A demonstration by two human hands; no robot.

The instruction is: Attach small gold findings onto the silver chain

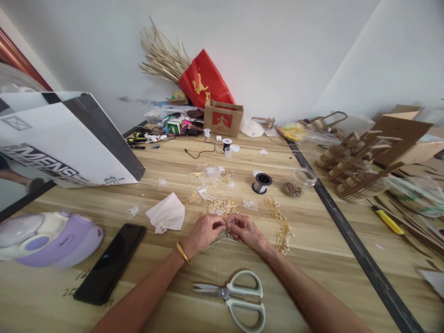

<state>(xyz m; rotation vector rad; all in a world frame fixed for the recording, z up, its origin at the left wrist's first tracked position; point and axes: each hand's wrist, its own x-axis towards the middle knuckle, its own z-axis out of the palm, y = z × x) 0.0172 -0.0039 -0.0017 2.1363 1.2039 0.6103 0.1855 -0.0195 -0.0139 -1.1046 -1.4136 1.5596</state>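
In the head view my left hand (207, 231), with a gold bangle at the wrist, meets my right hand (245, 229) fingertip to fingertip. Both are pinched closed; whatever lies between them is too small to make out. Just beyond the fingers spreads a pile of gold and clear beads (221, 207). A silvery beaded strand (219, 239) lies partly under the hands. Gold bead chains (281, 227) rest to the right of my right hand. White-handled scissors (243, 292) lie nearer to me, blades pointing left. A small bag of white rings (249, 204) sits behind the right hand.
On the left are a white tissue (167, 213), a black phone (110, 263), a purple-and-white device (65, 240) and a large box (69, 138). A wire spool (262, 183) and a jar of beads (294, 187) stand at right. Small woven baskets (354, 166) are farther right.
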